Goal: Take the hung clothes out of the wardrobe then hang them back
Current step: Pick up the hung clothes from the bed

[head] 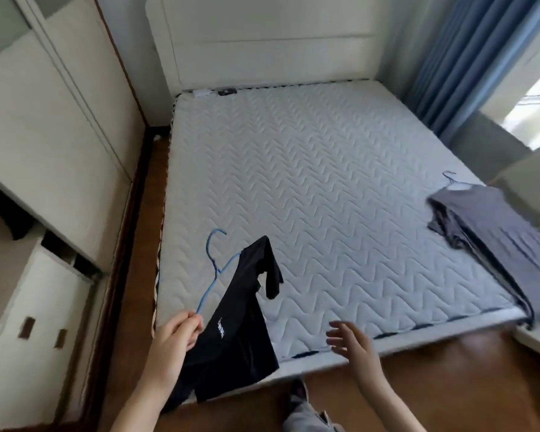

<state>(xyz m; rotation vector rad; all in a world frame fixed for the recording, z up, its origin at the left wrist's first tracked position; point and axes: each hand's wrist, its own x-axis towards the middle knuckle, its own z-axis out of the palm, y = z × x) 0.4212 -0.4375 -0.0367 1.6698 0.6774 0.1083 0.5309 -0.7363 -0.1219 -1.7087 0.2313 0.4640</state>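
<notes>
Head view: black shirt (231, 335) on a blue hanger (214, 269), held over the near left corner of the mattress (325, 182).

The left hand (176, 333) is closed on the hanger's lower arm; the hanger's long axis tilts up and away to the right, hook uppermost. The right hand (348, 339), open and empty, hovers just right of the shirt. A grey garment (487, 219) lies on the far right edge, nearer the right hand. The wardrobe (44, 135) stands left.

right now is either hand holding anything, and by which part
The left hand grips the blue hanger by one end of its frame, black garment hanging from it. The right hand is empty.
</notes>
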